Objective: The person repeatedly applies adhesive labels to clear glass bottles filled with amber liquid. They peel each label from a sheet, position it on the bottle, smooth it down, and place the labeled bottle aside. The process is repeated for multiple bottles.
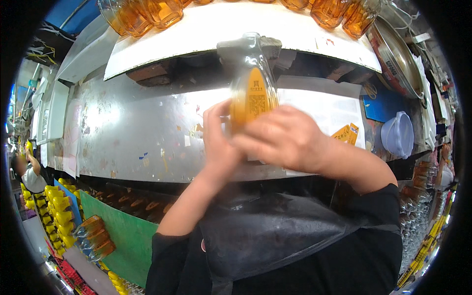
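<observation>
Before me a clear glass bottle (257, 55) stands out with its open neck away from me. An orange-yellow label (257, 96) with writing lies along its upward side. My left hand (217, 136) curls round the bottle's left side near the base. Blurred, my right hand (284, 136) has its bent fingers against the lower part of the label; whether they grip the bottle cannot be told. Loose orange labels (346, 134) lie on white sheets (317, 99) right of the right forearm.
Amber-tinted bottles (164, 13) line a raised white board (199, 29) at the back of the metal table (125, 125). A lilac plastic basket (397, 135) sits at right, below a large metal pan (400, 61). Bottles (96, 236) rest on a green board (125, 239). A person (31, 173) is far left.
</observation>
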The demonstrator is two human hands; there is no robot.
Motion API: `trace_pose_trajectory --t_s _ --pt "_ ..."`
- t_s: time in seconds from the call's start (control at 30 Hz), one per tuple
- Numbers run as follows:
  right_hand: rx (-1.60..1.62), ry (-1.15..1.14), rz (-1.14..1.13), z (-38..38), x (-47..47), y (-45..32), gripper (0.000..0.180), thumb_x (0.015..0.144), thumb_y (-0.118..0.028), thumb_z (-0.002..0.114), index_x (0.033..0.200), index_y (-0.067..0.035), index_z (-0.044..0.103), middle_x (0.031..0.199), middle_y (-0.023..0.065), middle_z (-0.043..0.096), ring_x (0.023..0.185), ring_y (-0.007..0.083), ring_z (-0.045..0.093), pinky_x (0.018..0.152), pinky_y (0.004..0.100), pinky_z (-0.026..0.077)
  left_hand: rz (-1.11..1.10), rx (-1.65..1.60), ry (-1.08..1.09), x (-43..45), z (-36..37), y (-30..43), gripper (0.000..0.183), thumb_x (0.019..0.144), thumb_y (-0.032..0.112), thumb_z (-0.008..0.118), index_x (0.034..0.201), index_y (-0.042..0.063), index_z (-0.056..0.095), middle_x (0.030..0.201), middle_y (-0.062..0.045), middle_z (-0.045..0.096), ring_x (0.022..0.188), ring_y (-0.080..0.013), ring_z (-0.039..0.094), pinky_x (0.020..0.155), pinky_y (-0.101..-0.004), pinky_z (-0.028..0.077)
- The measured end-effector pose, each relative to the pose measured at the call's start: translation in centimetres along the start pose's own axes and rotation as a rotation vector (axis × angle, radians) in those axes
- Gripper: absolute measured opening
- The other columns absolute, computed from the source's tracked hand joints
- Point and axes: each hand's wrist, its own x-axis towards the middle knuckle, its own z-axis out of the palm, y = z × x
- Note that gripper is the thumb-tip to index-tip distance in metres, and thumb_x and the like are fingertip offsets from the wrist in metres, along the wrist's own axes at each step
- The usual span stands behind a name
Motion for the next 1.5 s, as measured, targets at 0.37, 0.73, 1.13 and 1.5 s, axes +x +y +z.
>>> trace_pose_trajectory --t_s 0.37,0.73,1.13,1.5 --pt "0.042 0.022 0.041 -0.4 0.5 1.7 0.028 0.083 -0.015 0.076 0.111 -0.013 0.077 0.1 0.0031 0.072 0.084 0.0181 0.07 0.073 0.0327 0.055 0.116 0.041 0.002 0.0 -0.3 -0.5 0.083 0.077 0.019 0.081 0.148 0.002 0.042 0.128 -0.018 0.052 0.117 -0.0324 0.054 0.103 -0.0457 0.046" --pt "-0.107 -0.042 0.236 -0.9 0.9 3.2 0.034 0.086 -0.008 0.074 0.12 -0.01 0.075 0.091 0.0055 0.071 0.081 0.0189 0.069 0.072 0.0318 0.053 0.257 0.106 -0.006 3.4 0.2 1.0 0.086 0.078 0.015 0.077 0.152 0.0 0.037 0.145 -0.022 0.046 0.132 -0.0373 0.05 0.109 -0.0479 0.046" --pt "-0.276 0.07 0.337 1.1 -3.0 6.6 0.029 0.088 -0.002 0.072 0.116 -0.007 0.074 0.093 0.0068 0.075 0.081 0.0208 0.07 0.075 0.0347 0.051 -0.29 -0.343 -0.118 11.2 1.4 3.2 0.043 0.098 0.017 0.074 0.126 0.0 0.046 0.106 -0.01 0.065 0.096 -0.0132 0.061 0.086 -0.0281 0.051" --pt "-0.109 0.109 0.243 -1.4 -0.4 1.2 0.02 0.09 -0.01 0.071 0.108 -0.01 0.079 0.112 0.0088 0.078 0.104 0.0215 0.076 0.081 0.0305 0.051 -0.171 -0.653 -0.205 10.5 -1.6 5.2 0.046 0.103 0.033 0.066 0.133 -0.002 0.066 0.118 -0.006 0.07 0.11 -0.015 0.06 0.1 -0.031 0.045"
